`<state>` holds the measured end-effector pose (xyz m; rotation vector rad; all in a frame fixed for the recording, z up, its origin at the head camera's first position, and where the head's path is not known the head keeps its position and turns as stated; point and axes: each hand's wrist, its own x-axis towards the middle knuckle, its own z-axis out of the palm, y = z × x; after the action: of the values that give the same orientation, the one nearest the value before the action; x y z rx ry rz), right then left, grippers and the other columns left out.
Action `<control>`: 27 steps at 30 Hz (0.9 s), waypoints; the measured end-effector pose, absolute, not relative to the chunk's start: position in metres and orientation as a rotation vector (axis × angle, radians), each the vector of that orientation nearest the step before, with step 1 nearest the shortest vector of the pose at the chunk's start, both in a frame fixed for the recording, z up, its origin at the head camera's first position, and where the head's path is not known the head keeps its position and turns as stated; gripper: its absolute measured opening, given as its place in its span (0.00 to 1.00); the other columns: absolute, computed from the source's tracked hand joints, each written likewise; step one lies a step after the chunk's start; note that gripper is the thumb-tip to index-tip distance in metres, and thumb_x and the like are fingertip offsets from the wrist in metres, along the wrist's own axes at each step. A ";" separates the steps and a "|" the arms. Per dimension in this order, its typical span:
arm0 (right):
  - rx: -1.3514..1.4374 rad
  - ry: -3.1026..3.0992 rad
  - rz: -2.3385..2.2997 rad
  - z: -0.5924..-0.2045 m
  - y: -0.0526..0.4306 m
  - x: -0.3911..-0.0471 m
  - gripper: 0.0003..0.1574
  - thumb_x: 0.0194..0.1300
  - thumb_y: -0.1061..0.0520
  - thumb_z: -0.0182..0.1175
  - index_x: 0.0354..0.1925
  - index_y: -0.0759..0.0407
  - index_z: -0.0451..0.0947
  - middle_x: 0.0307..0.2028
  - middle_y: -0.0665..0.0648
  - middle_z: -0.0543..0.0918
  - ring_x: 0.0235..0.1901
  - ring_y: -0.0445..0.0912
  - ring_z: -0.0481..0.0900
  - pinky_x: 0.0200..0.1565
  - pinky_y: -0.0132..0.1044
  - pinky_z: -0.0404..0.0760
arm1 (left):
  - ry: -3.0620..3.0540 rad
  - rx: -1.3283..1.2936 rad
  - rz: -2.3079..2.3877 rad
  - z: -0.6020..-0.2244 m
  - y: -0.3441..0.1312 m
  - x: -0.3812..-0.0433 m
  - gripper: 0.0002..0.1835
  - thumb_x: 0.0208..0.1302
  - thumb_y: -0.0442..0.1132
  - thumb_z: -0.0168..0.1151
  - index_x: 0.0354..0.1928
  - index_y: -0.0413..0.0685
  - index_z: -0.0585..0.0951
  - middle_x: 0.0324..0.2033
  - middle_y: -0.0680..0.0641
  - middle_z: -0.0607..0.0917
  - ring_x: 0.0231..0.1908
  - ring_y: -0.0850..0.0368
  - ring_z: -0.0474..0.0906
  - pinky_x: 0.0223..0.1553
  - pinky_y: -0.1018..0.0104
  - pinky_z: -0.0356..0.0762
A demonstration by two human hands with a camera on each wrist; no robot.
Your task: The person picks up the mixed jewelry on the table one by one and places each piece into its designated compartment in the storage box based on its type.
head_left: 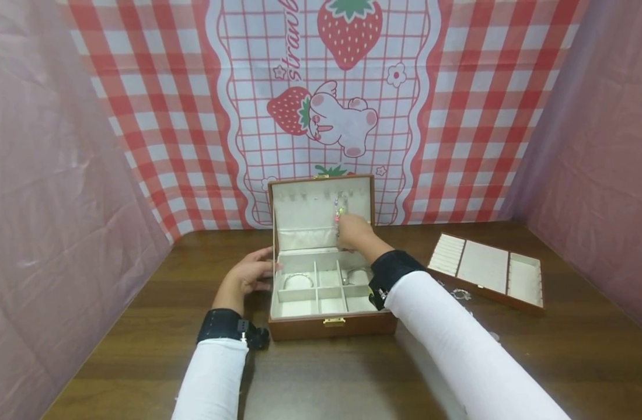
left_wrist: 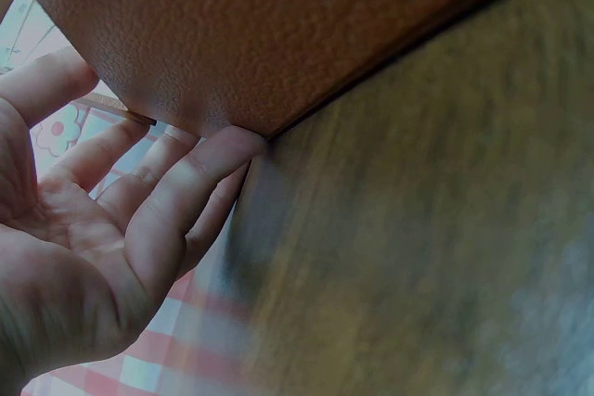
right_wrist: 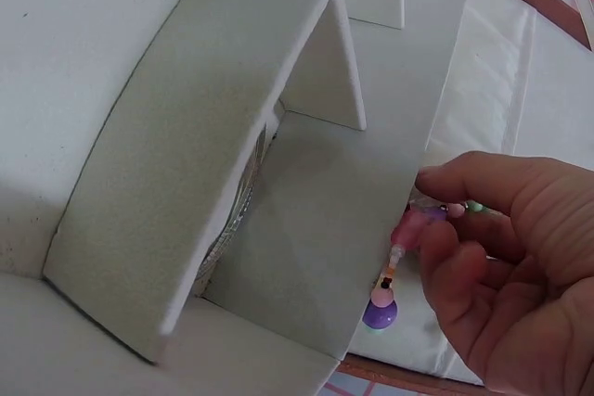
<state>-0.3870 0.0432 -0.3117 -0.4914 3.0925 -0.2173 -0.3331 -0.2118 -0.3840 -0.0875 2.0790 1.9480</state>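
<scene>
A brown jewellery box (head_left: pixel 305 330) stands with its lid (head_left: pixel 302 219) raised, showing a pale lining and several compartments. My right hand (head_left: pixel 355 232) is in front of the lid, its thumb and curled fingers pinching a colourful beaded strand (right_wrist: pixel 406 234). The strand's upper part runs up toward the small hooks inside the lid; whether it hangs on one I cannot tell. At the box's left side, my left hand (head_left: pixel 250 271) rests loosely spread fingertips on the brown outer wall (left_wrist: pixel 278 34). A silvery bangle (right_wrist: pixel 239 206) lies in one compartment, and another ring-shaped piece (head_left: pixel 299 275) in the rear left one.
To the right lies a separate brown tray (head_left: pixel 482 265) with three pale sections, one ridged. Small jewellery pieces (head_left: pixel 461 290) lie on the wooden table (head_left: pixel 163 332) in front of it, partly behind my right sleeve. A red checked cloth (head_left: pixel 473 116) hangs behind the box.
</scene>
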 end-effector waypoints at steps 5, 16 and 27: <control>-0.451 3.022 -0.310 -0.312 0.045 -0.388 0.07 0.52 0.63 0.60 0.22 0.60 0.72 0.12 0.52 0.77 0.08 0.40 0.74 0.18 0.31 0.71 | 2.070 -0.080 1.950 -0.383 -0.211 -0.332 0.40 0.65 0.32 0.59 0.76 0.46 0.53 0.64 0.32 0.70 0.60 0.38 0.72 0.50 0.42 0.76; -0.458 2.887 -0.537 -0.302 0.048 -0.375 0.08 0.49 0.65 0.61 0.20 0.60 0.70 0.18 0.55 0.81 0.18 0.45 0.84 0.26 0.35 0.82 | 2.123 -0.060 1.914 -0.375 -0.212 -0.328 0.38 0.66 0.33 0.61 0.74 0.39 0.55 0.63 0.30 0.70 0.57 0.38 0.75 0.49 0.42 0.78; -0.520 2.803 -0.675 -0.293 0.056 -0.367 0.05 0.50 0.67 0.59 0.20 0.62 0.75 0.18 0.55 0.82 0.16 0.43 0.82 0.35 0.42 0.85 | 2.617 -0.119 1.868 -0.330 -0.208 -0.314 0.20 0.65 0.37 0.63 0.55 0.33 0.77 0.52 0.35 0.78 0.50 0.43 0.78 0.47 0.55 0.81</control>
<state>-0.3668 0.0562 -0.2929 -0.5198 2.8032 -0.6746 -0.3139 -0.2081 -0.3299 -0.1189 2.6170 1.8683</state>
